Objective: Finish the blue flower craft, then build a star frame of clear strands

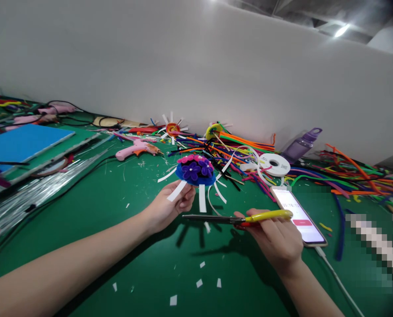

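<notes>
My left hand [170, 207] is closed around the underside of a pipe-cleaner flower piece [195, 169]: a blue disc topped with purple and pink flowers, with white paper strips hanging from its rim. It is held up above the green table [93, 207]. My right hand [275, 235] grips yellow-handled scissors [236, 218], their closed blades pointing left just under the hanging strips. Small white paper offcuts [199, 282] lie on the table below.
A phone [298, 215] with a lit screen and cable lies right of my right hand. Behind are a white tape roll [274, 164], a pink glue gun [137, 149], a purple bottle [302, 144], heaps of coloured pipe cleaners [348, 176], and a blue board [21, 143] at left.
</notes>
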Motion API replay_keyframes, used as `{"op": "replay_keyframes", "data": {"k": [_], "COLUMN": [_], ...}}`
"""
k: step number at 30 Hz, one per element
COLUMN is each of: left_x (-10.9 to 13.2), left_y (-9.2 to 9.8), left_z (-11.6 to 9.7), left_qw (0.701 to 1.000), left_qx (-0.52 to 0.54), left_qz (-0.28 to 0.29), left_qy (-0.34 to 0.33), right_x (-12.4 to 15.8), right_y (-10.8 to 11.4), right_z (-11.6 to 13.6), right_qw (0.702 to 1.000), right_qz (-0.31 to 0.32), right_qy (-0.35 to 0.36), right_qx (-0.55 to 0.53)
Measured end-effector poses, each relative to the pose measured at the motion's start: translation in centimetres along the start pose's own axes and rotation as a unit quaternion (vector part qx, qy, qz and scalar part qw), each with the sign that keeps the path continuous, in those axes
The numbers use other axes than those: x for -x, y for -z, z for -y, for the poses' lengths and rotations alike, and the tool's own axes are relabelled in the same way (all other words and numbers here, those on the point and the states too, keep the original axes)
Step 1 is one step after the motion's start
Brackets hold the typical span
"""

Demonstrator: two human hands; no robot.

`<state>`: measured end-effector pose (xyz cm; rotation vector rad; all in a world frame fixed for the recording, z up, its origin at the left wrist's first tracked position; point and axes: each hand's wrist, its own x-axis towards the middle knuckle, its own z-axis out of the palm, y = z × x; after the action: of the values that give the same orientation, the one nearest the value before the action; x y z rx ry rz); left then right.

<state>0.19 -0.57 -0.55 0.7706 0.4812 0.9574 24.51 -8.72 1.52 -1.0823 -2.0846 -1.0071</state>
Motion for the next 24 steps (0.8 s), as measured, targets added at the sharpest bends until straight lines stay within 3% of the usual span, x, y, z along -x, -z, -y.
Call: {"op": "replay_keyframes", "data": {"k": [9,12,17,24], "left_x": [-0.4,-0.7,-1.1,-0.9], "left_y": [0.6,1.0,1.3,1.1], "left_z": [-1.0,-1.1,-1.0,-1.2], "left_qw": [0.998,0.996,0.993,0.994], "left_qx": [-0.036,-0.035,-0.032,-0.025], "left_qz": [-0.027,-0.040,-0.050,-0.055], "left_qy": [-0.043,-0.069,-0.105,-0.094], "right_x": [0.0,0.3,0.7,1.0], "right_y": [-0.1,-0.3,-0.9,-1.8], "right_z": [0.0,0.1,0.3,0.1], "right_qw": [0.999,0.991,0.949,0.918], "right_qz": [0.005,0.013,0.018,0.059], "right_qy": [-0.048,-0.130,-0.303,-0.373], "right_qx": [0.010,-0.033,-0.086,-0.119]}}
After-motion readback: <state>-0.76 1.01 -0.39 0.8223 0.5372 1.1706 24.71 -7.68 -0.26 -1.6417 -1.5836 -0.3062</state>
